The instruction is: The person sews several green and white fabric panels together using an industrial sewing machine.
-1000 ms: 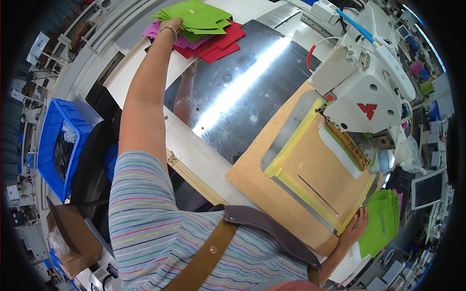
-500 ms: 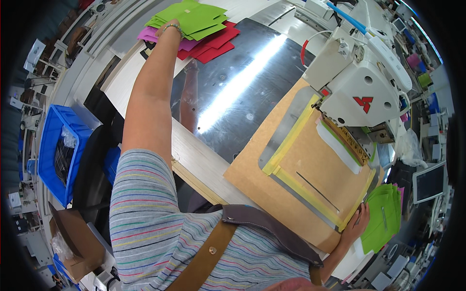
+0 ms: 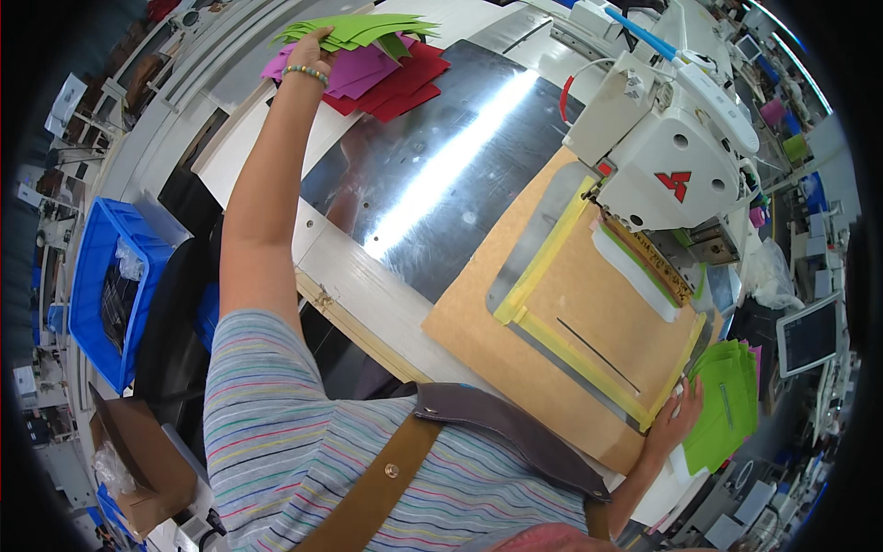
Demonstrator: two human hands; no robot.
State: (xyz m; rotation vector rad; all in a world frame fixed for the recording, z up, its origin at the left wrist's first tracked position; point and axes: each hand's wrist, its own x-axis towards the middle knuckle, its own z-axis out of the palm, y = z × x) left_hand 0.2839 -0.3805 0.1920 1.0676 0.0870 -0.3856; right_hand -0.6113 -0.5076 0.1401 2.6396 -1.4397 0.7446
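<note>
My left hand (image 3: pixel 317 55) grips the near edge of a stack of green pieces (image 3: pixel 359 28), lifting it over fanned magenta pieces (image 3: pixel 359 69) and red pieces (image 3: pixel 414 83). Low on the right, my right hand (image 3: pixel 676 409) rests with fingers apart and slightly bent at the edge of a taped template (image 3: pixel 607 304) on a tan board (image 3: pixel 464 313). Just beside it lies a pile of green pieces (image 3: pixel 722 414) with slits. A white machine head (image 3: pixel 671 175) stands over the template's far end.
A shiny metal plate (image 3: pixel 414 230) lies between the colored stacks and board. A blue bin (image 3: pixel 92 294) and an open cardboard box (image 3: pixel 147 451) are at the left. A screen (image 3: pixel 808 333) and plastic bags (image 3: pixel 773 276) are at the right.
The green stack in my left hand has risen and tipped toward the back, showing more magenta beneath. My left wrist has shifted slightly left. My right hand stays at the template's edge.
</note>
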